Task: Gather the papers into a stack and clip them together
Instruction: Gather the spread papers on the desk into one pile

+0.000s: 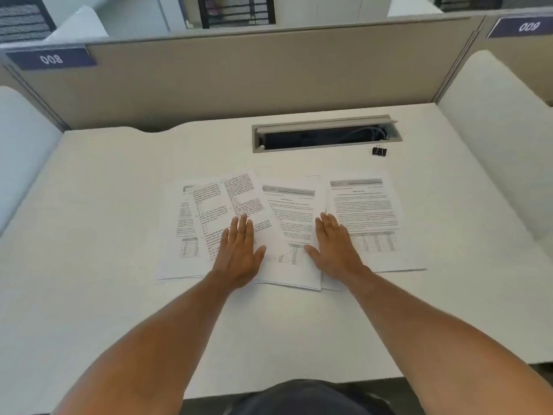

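Head view: a white rectangular desk (104,205) with a beige fabric partition (239,79) along its far edge. Several white printed paper sheets (287,223) lie fanned out across the middle of the desk, overlapping one another unevenly. The rightmost sheet (368,214) lies roughly square to the desk edge; the sheets to the left of it are tilted and partly cover each other. They are not gathered into one stack.

The left hand (239,253) lies flat, palm down, fingers extended and close together, thumb spread outward, pressing on the left group of sheets. It grips nothing.

The right hand (335,250) is likewise flat and palm down, fingers extended, thumb spread toward the centre, resting where the middle sheets meet the rightmost sheet. It also grips nothing.

A small black metal binder clip (379,150) sits on the bare desk, well apart from both hands, beyond the far right corner of the papers. It stands just beside the right end of a grey rectangular cable tray (324,136) recessed in the desk, whose lid is raised with cables visible inside.
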The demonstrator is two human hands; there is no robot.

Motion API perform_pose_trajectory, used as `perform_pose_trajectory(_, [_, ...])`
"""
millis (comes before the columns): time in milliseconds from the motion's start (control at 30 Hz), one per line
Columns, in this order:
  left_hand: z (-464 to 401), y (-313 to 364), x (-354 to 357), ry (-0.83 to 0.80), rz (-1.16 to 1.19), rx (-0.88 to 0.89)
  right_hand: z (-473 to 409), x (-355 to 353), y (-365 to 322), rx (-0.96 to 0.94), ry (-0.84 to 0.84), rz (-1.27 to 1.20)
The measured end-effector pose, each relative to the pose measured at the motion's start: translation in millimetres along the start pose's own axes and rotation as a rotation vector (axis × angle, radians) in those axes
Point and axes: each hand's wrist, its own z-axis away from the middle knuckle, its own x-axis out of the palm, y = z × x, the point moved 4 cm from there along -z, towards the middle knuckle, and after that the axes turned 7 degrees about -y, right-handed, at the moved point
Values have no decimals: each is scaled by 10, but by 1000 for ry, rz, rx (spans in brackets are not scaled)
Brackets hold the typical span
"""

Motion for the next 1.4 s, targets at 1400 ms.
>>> perform_pose_trajectory(1400, [154,-217,82,5,358,-459,-276,-119,-228,630,135,-1038])
